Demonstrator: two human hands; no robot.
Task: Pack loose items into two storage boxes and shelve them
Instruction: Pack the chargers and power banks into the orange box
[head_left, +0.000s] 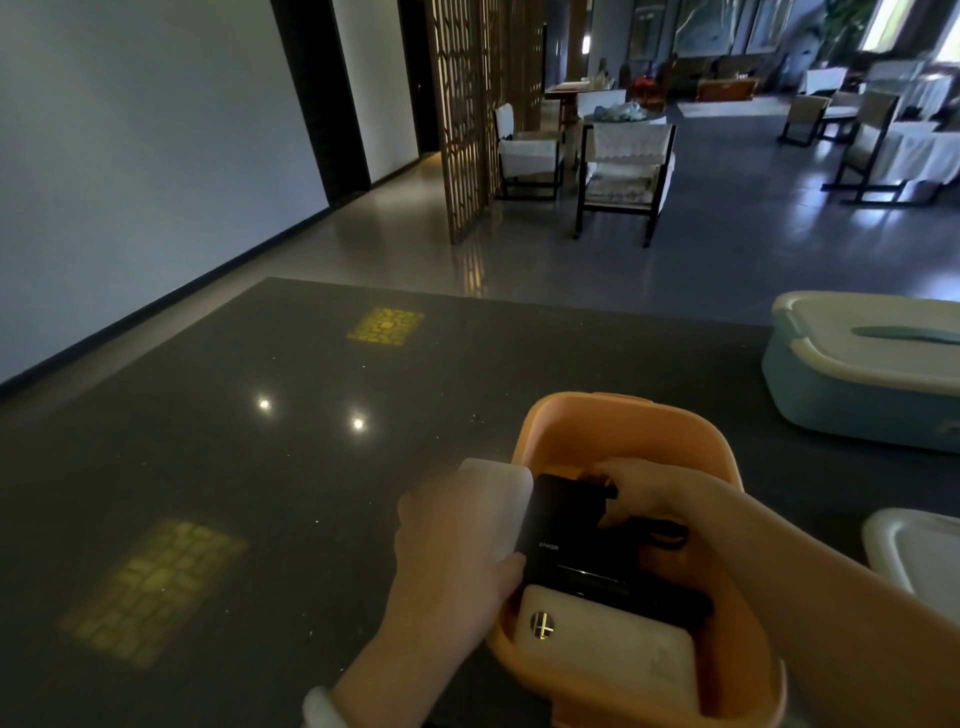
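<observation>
Here, the left hand grips a white slab at the orange box's nine o'clock rim, fingers curled round its edge. The right hand reaches into the box from three o'clock and pinches something dark on a black power bank; a black cord trails beside it. A cream case lies at the box's six o'clock end. So packing looks partly done. At two o'clock on the dark table sits a teal box, lid on. At four o'clock lies a loose white lid. Closing and shelving seem still ahead.
</observation>
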